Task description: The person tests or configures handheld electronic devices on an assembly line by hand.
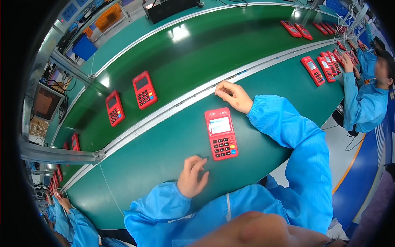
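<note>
A red handheld card payment terminal (222,139) with a lit white screen and a dark keypad lies face up on the green tabletop in front of me. Close to its lower left corner is my left hand (192,176), empty, its fingers loosely bent and the thumb apart. Beyond the terminal's upper right, my right hand (235,97) rests at the metal rail with its fingers curled in; I see nothing in them. Neither hand touches the terminal.
Past the metal rail (173,108) runs a green conveyor belt (197,53) carrying a red terminal (145,89), another terminal (115,108) and several more. Co-workers in blue sit at right (366,99) and lower left (76,222). More terminals (312,71) lie at the right.
</note>
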{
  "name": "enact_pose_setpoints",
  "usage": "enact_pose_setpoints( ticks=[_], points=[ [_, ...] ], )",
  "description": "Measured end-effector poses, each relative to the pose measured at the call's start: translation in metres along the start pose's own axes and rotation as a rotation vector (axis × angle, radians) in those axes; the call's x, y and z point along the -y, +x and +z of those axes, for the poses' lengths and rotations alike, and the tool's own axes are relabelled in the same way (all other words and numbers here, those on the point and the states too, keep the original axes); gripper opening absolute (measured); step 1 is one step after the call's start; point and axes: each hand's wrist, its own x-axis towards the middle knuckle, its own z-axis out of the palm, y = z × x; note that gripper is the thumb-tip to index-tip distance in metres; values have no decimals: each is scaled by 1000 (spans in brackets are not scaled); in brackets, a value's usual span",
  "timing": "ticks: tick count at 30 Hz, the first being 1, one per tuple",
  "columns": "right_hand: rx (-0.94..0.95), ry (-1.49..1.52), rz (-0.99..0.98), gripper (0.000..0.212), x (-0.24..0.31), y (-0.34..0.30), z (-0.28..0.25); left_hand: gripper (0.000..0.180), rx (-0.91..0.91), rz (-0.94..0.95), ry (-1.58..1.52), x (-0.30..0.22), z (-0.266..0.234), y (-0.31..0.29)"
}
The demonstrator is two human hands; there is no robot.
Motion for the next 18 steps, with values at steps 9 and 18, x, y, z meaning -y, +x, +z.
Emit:
enact_pose_setpoints(
  ticks=[9, 18],
  points=[
    [61, -147, -88, 12, 6, 2, 1, 48, -84, 9, 81, 5, 6, 16],
    [112, -256, -204, 14, 2, 5, 5, 48, -157, 15, 163, 22, 6, 43]
  ],
)
